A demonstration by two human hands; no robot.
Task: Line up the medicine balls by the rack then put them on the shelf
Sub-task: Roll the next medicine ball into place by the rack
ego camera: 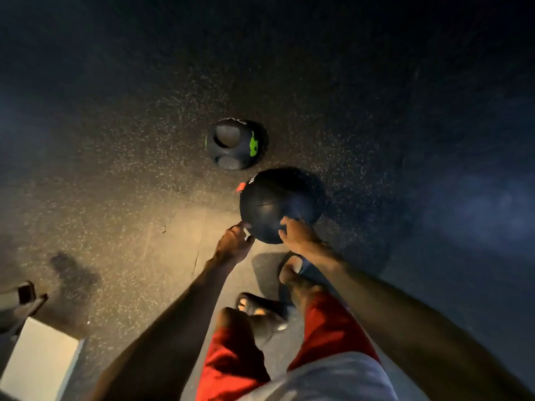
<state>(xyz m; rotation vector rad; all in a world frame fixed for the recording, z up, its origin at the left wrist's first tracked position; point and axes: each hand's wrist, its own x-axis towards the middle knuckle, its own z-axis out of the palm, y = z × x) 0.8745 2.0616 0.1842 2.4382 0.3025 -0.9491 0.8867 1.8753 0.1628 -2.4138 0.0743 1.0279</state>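
Observation:
A large black medicine ball [275, 202] with a red tag and white lettering sits on the speckled rubber floor in front of me. My left hand [234, 241] touches its near left side with the fingers spread. On its near right side lies my right hand [295, 234], fingers curled over the surface. Whether the ball is off the floor, I cannot tell. A smaller black medicine ball [236, 143] with recessed grips and a green mark rests just beyond it, apart from both hands. No rack or shelf is in view.
My feet in dark slides [301, 269] stand right behind the large ball. A pale box-like object [37, 363] and some dark gear [26, 293] sit at the lower left. The floor fades into darkness at the top and right.

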